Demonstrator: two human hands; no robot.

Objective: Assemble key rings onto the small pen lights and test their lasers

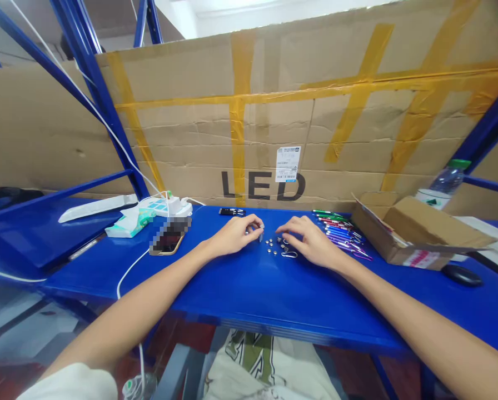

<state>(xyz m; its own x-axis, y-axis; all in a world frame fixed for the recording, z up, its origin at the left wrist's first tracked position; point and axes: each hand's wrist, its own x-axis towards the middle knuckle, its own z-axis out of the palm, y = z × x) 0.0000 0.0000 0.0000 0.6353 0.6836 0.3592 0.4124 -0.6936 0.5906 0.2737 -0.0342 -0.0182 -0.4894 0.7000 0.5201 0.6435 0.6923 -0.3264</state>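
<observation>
Both my hands rest on a blue table (249,289). My left hand (236,233) is curled, its fingertips pinching a small silvery part (260,235). My right hand (305,239) lies palm down, fingers bent over a small carabiner clip (289,254). Several small round button cells (271,245) lie between the two hands. A row of coloured metal pen-like tubes (343,229) lies just right of my right hand.
An open cardboard box (416,233) and a water bottle (443,186) stand at right, a black mouse (461,275) nearer. At left lie a phone (168,240), a power strip (165,206), a tissue pack (128,222). A taped cardboard wall marked LED (261,186) backs the table.
</observation>
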